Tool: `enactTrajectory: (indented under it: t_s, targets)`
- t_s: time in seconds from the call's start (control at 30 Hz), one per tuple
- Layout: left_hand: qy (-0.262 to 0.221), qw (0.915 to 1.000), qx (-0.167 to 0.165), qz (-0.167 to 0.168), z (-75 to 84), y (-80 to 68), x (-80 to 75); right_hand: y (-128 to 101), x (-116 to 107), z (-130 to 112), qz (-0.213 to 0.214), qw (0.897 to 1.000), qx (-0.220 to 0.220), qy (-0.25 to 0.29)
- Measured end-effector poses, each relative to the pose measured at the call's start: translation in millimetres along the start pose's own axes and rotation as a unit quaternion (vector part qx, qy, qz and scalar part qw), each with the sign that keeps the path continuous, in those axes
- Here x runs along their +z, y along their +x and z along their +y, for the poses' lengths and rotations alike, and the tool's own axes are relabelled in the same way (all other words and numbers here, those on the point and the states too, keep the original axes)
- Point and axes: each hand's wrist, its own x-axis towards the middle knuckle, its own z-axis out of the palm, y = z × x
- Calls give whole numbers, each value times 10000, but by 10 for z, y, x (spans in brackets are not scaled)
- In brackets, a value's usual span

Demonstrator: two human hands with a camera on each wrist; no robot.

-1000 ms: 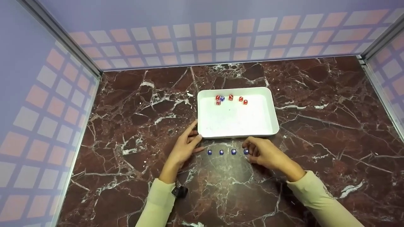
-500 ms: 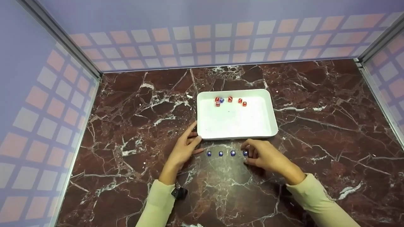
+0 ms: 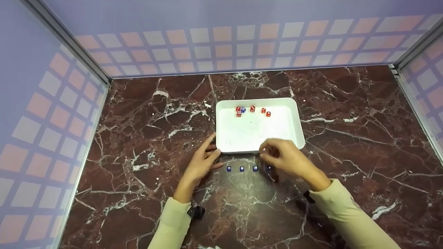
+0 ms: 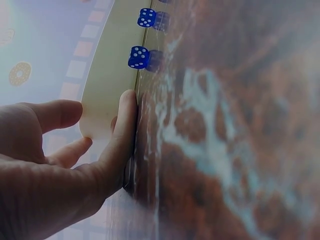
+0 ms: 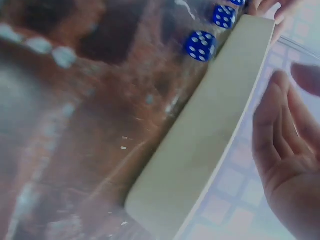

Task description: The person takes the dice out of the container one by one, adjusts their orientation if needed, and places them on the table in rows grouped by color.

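Right hand point(image 3: 285, 157) hovers empty, fingers loosely curled, over the white tray's point(image 3: 297, 117) near rim, above four blue dice point(image 3: 242, 168) lined on the counter point(image 3: 346, 103); left hand point(image 3: 202, 160) rests relaxed against the tray's near-left corner. A careless dip could scatter the row; the rightmost die is half hidden beneath the hand.

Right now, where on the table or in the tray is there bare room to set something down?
The tray is bare across its middle and near half; its dice cluster at the far rim. Marble is open left and right of the tray. It is crowded at the near rim: left hand, right hand, and the row of blue dice.
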Motion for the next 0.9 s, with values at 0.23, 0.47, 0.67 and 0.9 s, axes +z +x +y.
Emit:
enactTrajectory:
  t_s: [0.23, 0.47, 0.67, 0.9]
  targets:
    - [-74, 10000, -32, -11, 39, 7, -27, 263, -49, -76, 504, 9983, -122, -277]
    - [8, 10000, 17, -50, 70, 32, -56, 585, -28, -51, 791, 9969, 37, -40]
    - [-40, 10000, -6, -30, 21, 13, -36, 804, 34, 38, 929, 9954, 190, -111]
    - [-63, 9999, -63, -56, 8, 8, -18, 862, 82, 105, 1004, 9942, 352, -151]
